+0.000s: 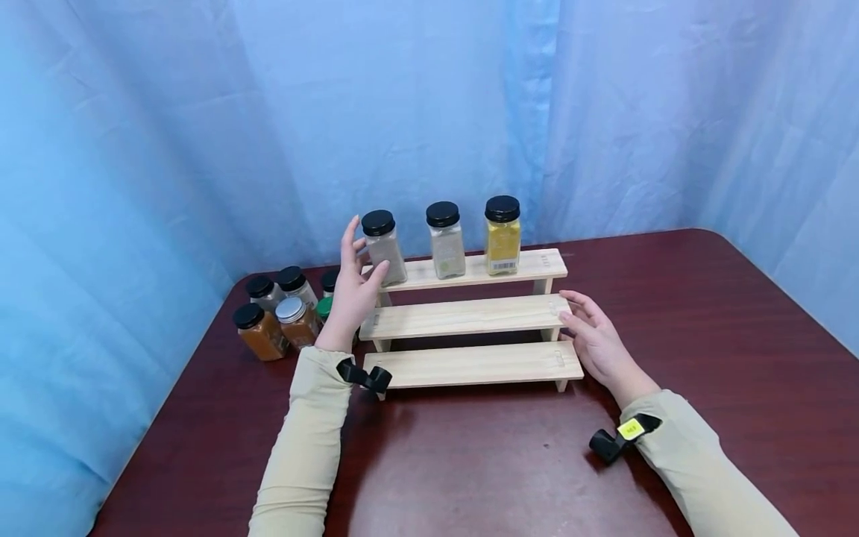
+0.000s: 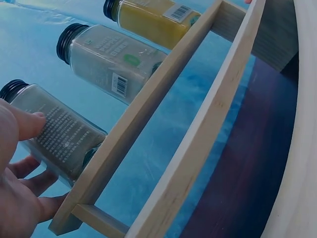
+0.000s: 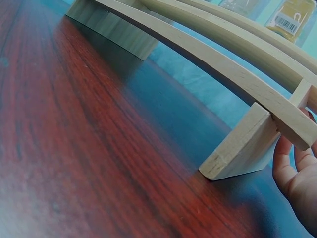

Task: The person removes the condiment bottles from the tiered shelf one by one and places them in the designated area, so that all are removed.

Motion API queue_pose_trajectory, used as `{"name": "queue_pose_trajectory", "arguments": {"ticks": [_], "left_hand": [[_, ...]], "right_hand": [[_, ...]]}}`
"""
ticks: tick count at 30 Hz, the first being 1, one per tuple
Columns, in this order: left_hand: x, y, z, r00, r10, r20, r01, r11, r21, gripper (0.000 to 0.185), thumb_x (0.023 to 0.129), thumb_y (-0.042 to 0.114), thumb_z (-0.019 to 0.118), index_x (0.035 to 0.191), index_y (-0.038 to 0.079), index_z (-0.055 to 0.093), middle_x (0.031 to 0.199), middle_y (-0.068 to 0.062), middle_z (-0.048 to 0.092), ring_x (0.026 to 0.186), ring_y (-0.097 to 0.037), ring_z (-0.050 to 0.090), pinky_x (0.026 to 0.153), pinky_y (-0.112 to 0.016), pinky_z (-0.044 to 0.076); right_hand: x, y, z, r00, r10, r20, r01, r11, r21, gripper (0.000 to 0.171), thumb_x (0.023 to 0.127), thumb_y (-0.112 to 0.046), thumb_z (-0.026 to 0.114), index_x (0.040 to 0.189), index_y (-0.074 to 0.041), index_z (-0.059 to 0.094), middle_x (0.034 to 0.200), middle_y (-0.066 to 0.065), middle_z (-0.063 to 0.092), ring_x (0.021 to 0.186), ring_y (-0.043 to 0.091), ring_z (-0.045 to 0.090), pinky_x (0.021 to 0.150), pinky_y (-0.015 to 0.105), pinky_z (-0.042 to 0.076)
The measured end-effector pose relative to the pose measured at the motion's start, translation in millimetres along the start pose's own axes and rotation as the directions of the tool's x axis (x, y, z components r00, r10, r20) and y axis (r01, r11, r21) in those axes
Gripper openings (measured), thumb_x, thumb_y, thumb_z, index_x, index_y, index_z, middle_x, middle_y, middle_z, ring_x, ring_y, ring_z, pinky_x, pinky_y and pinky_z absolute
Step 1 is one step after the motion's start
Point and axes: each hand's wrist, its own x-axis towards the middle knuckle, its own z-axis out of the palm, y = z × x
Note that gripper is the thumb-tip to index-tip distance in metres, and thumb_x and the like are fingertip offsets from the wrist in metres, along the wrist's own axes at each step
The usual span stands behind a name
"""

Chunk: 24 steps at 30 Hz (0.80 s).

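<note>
A three-step wooden rack (image 1: pixel 470 317) stands on the dark red table (image 1: pixel 671 313). On its top step stand three black-lidded jars: a grey one (image 1: pixel 384 250) at the left, a pale one (image 1: pixel 446 246) in the middle and a yellow one (image 1: pixel 502 239) at the right. My left hand (image 1: pixel 365 257) is at the grey jar (image 2: pixel 59 136), thumb on its label and fingers straight alongside it. My right hand (image 1: pixel 570 309) rests with relaxed fingers (image 3: pixel 297 173) against the rack's right end (image 3: pixel 237 158) and holds nothing.
Several more spice jars (image 1: pixel 275 321) with black, silver and green lids cluster on the table left of the rack. The rack's two lower steps (image 1: pixel 470 365) hold nothing. Blue curtains hang close behind the table's far and left edges.
</note>
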Motion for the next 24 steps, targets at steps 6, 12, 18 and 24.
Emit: {"name": "queue_pose_trajectory", "arguments": {"ticks": [6, 12, 18, 24], "left_hand": [[-0.1, 3.9, 1.3, 1.0, 0.025, 0.003, -0.025, 0.998, 0.065, 0.072, 0.098, 0.01, 0.049, 0.152, 0.028, 0.005, 0.148, -0.016, 0.026, 0.125, -0.032, 0.047, 0.102, -0.051, 0.041], [-2.1, 6.0, -1.0, 1.0, 0.025, 0.007, -0.026, 0.995, 0.094, 0.07, 0.097, 0.008, 0.051, 0.149, 0.03, 0.01, 0.142, -0.017, 0.029, 0.124, -0.032, 0.048, 0.1, -0.052, 0.044], [-5.5, 6.7, -2.2, 0.999, 0.038, 0.016, -0.04, 0.993, 0.11, 0.07, 0.096, 0.008, 0.053, 0.148, 0.03, 0.011, 0.139, -0.017, 0.029, 0.123, -0.03, 0.048, 0.098, -0.051, 0.045], [-11.3, 7.1, -2.8, 0.999, 0.032, 0.022, -0.034, 0.996, 0.085, 0.07, 0.095, 0.005, 0.053, 0.147, 0.03, 0.013, 0.139, -0.017, 0.028, 0.128, -0.029, 0.045, 0.097, -0.052, 0.046]], "right_hand": [[-1, 0, 1, 1.0, -0.007, -0.006, 0.007, 1.0, 0.005, 0.029, 0.099, -0.009, 0.045, 0.124, -0.023, 0.048, 0.113, -0.011, 0.054, 0.1, 0.002, 0.055, 0.081, 0.023, 0.043], [0, -1, 3, 1.0, -0.007, -0.009, 0.008, 1.0, 0.015, 0.029, 0.099, -0.007, 0.046, 0.125, -0.02, 0.048, 0.113, -0.011, 0.055, 0.099, 0.003, 0.056, 0.081, 0.023, 0.044], [0, -3, 3, 1.0, -0.007, -0.009, 0.007, 1.0, 0.013, 0.029, 0.099, -0.008, 0.046, 0.122, -0.023, 0.05, 0.112, -0.011, 0.055, 0.099, 0.002, 0.056, 0.081, 0.023, 0.044], [-1, -1, 3, 1.0, 0.01, -0.015, -0.01, 1.0, -0.004, 0.028, 0.099, -0.009, 0.046, 0.125, -0.021, 0.047, 0.112, -0.012, 0.054, 0.099, 0.002, 0.055, 0.081, 0.023, 0.043]]}}
